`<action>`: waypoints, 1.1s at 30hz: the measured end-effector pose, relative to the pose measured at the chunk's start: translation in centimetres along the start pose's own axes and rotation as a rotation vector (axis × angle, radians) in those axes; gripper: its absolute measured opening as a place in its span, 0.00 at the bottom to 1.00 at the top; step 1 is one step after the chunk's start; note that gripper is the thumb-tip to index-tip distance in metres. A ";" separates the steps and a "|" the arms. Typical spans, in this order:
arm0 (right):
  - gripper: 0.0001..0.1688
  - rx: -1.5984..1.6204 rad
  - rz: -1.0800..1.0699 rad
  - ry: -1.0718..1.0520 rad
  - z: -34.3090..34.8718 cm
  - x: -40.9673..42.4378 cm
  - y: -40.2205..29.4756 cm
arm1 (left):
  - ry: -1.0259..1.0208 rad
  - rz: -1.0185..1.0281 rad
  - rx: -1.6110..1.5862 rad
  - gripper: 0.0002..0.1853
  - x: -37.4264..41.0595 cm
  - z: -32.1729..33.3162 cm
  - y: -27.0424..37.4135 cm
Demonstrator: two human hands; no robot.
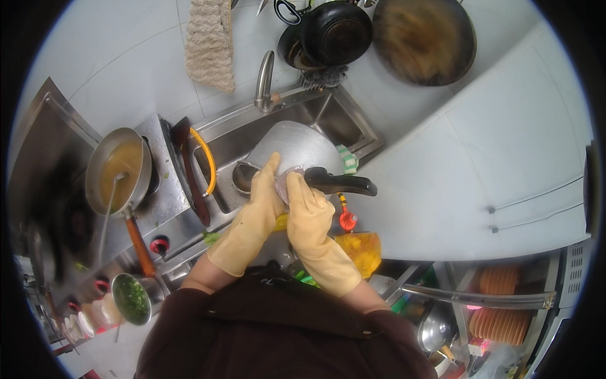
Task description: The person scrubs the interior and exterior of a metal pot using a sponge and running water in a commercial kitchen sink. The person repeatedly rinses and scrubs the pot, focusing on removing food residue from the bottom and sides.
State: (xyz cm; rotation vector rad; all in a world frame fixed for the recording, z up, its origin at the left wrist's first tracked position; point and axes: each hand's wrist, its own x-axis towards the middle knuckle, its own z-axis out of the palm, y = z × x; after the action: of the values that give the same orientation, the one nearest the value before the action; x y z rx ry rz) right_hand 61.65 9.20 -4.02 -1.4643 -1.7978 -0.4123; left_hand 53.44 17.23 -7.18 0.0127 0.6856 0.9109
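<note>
Both my hands wear long cream rubber gloves. A grey metal pot [296, 144] with a black handle [348, 184] lies tilted over the stainless steel sink [227, 189]. My left hand [267, 187] grips the pot's near rim, its thumb or a finger lying along the metal. Close beside it, my right hand [303, 203] presses a greyish-pink scouring pad [283, 185] against the pot near the handle's base. A round dark metal vessel [244, 176] shows partly beneath the pot. A green-and-white striped cloth [348, 159] sits at the pot's right side.
Behind the sink rises a faucet [264, 83]. Left of it are a dark spatula [191, 175] and a yellow-handled tool [206, 158]. Farther left, a pan of brownish liquid [120, 166] holds a ladle. A bowl of chopped greens [131, 299] stands lower left. Black pans [337, 34] hang on the wall.
</note>
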 end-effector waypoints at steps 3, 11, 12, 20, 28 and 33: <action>0.22 0.077 -0.013 -0.030 -0.6 -0.3 0.3 | -0.019 -0.030 -0.014 0.24 -0.7 0.3 0.2; 0.22 0.425 -0.073 -0.037 -1.3 -2.9 3.0 | -0.034 -0.035 -0.047 0.27 0.9 -1.4 1.9; 0.20 0.392 -0.027 -0.037 -1.3 -3.6 3.9 | -0.073 -0.038 -0.071 0.27 0.7 -1.0 2.4; 0.16 0.677 0.775 0.013 -3.4 -3.5 8.6 | -0.262 0.016 0.378 0.28 -1.7 0.8 5.9; 0.24 0.440 -0.168 -0.374 -2.8 5.7 6.2 | -0.638 0.121 0.845 0.22 -1.0 0.1 2.9; 0.20 0.389 0.487 -0.778 -1.0 9.2 10.2 | -0.634 0.001 1.011 0.21 -2.3 1.5 2.7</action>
State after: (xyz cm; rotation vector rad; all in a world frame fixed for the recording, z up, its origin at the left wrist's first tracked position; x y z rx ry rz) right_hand 71.09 17.78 1.10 -1.8217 -1.8221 0.8112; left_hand 51.33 17.62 -3.99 1.1505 0.4788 0.4329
